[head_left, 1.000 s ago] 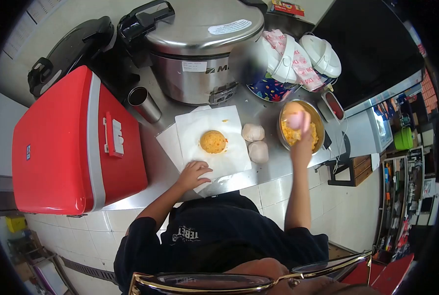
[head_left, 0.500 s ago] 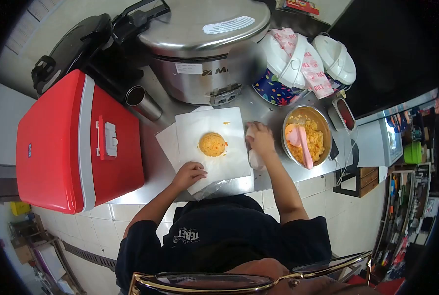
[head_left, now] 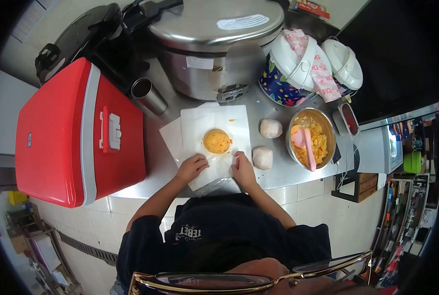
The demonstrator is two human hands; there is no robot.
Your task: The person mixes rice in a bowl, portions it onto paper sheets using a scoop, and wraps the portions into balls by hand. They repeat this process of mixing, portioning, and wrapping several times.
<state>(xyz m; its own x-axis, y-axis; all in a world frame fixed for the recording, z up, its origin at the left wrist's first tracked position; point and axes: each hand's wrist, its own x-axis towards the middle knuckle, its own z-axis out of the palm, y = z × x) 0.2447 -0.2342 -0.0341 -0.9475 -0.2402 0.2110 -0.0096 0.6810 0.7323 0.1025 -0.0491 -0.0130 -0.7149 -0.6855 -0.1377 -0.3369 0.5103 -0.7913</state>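
A rounded mound of orange-yellow rice point(head_left: 216, 141) sits on a white sheet of wrapping paper point(head_left: 195, 120), which lies over other sheets. My left hand point(head_left: 193, 167) is at the paper's lower left, its curled fingers pinching the near edge. At the lower right, my right hand point(head_left: 242, 166) has its fingers closed on the paper's edge. To the right of the paper are two wrapped white bundles, a far one point(head_left: 270, 128) and a near one point(head_left: 263, 158). Beyond them, a steel bowl point(head_left: 292, 149) holds loose rice with a pink rice paddle point(head_left: 308, 145) resting in it.
A red cooler box point(head_left: 57, 142) stands at the left, beside a steel tumbler point(head_left: 150, 97). Behind the paper is a large steel rice cooker point(head_left: 190, 81). Two lidded containers point(head_left: 291, 59) and a small metal tray point(head_left: 348, 119) stand at the right on the steel table point(head_left: 278, 179).
My right hand has let go of the far wrapped bundle and moved left to the paper's near right edge. Both bundles now show uncovered. My left hand stays at the paper.
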